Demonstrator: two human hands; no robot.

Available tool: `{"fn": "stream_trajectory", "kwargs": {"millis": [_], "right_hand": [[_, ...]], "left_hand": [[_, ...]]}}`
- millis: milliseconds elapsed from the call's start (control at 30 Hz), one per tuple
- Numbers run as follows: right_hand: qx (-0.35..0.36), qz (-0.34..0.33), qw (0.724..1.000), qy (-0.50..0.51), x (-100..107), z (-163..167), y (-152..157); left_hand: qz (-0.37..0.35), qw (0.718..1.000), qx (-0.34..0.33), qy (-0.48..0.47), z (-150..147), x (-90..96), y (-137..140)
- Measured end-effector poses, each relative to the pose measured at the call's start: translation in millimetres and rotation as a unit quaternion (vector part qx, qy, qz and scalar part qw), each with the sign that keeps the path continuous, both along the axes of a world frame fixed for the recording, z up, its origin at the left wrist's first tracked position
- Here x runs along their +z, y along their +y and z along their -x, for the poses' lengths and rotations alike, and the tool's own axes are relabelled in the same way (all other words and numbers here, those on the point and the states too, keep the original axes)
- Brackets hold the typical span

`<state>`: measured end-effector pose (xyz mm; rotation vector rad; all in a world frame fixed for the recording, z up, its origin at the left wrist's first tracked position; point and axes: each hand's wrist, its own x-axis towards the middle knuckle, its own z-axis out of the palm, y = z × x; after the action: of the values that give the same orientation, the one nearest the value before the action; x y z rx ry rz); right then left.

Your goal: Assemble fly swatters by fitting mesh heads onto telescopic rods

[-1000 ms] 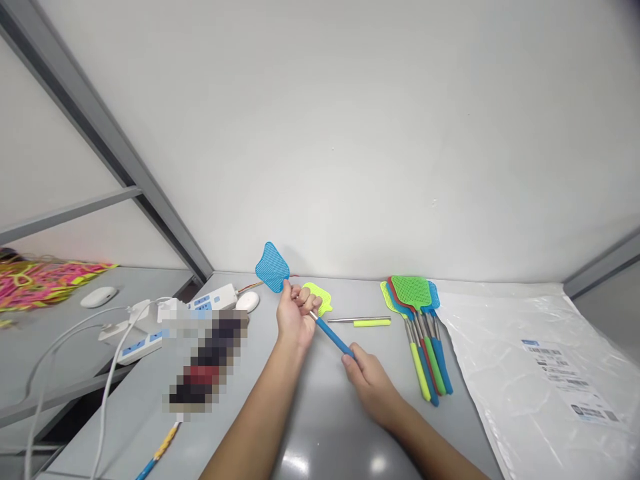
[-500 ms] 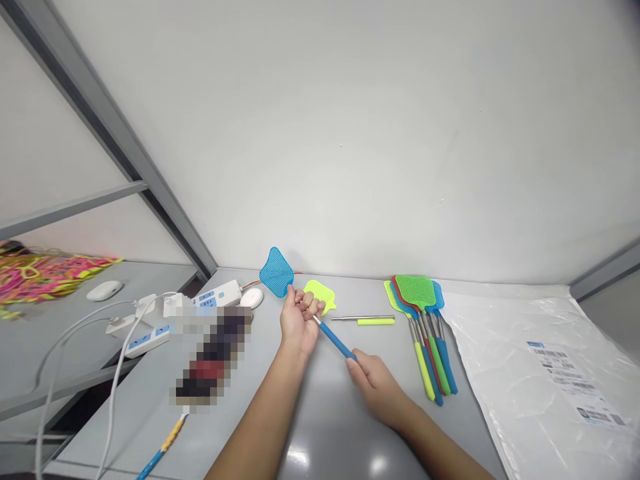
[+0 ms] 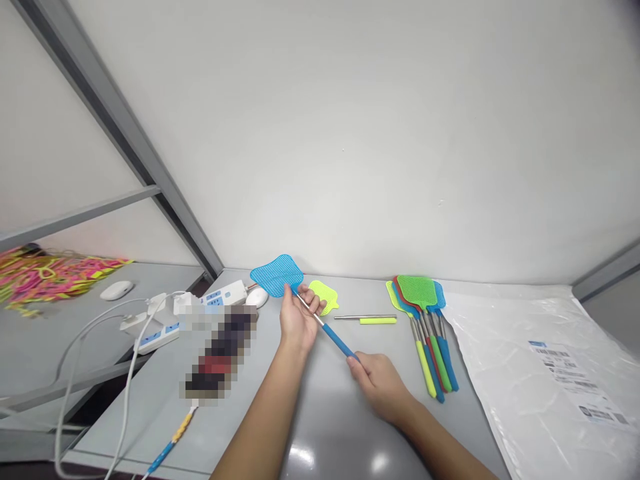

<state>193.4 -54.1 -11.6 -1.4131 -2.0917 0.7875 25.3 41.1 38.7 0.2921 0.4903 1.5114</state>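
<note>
A blue fly swatter slants across the middle, held above the table. My right hand grips the end of its blue handle. Up near the swatter's mesh head, my left hand supports the metal shaft, thumb against the base of the head and fingers loosely curled. Behind that hand lies a yellow-green swatter head. To its right rest a metal rod with a yellow-green grip. Further right is a stack of several fly swatters in green, red, blue and yellow, handles toward me.
A white plastic mailer bag with a label covers the table's right. On the left are power strips with plugs and white cables, a pixelated object and a small white round device. Colourful cords lie on the far-left surface.
My left fingers have loosened from around the shaft, baring more metal. The blue head has turned and now shows wider and flatter. The view has shifted slightly.
</note>
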Motion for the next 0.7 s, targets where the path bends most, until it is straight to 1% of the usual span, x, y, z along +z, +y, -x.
{"fn": "stream_trajectory", "kwargs": {"millis": [100,200,300,400,467,633,700], "right_hand": [[0.002,-0.007,1.0,-0.022,-1,1,-1],[-0.002,-0.003,0.999,-0.049,-2,4,0],[0.013,-0.011,0.997,-0.078,-1,6,-1],[0.032,-0.019,0.995,-0.094,-1,7,-2],[0.027,-0.013,0.995,-0.097,-3,7,-2],[-0.003,-0.002,0.994,-0.113,-10,9,0],[-0.007,-0.003,0.993,-0.116,-12,9,0]], "left_hand": [[0.033,0.999,0.016,-0.018,5,-1.6,3],[0.05,0.998,0.013,-0.023,10,-3.5,6],[0.04,0.999,0.004,-0.009,11,-3.2,7],[0.033,0.999,-0.014,-0.002,5,-2.0,6],[0.028,0.999,-0.016,-0.001,0,-1.3,5],[0.021,1.0,0.011,0.018,-11,0.9,2],[0.012,0.999,0.011,0.029,-14,2.2,0]]}}
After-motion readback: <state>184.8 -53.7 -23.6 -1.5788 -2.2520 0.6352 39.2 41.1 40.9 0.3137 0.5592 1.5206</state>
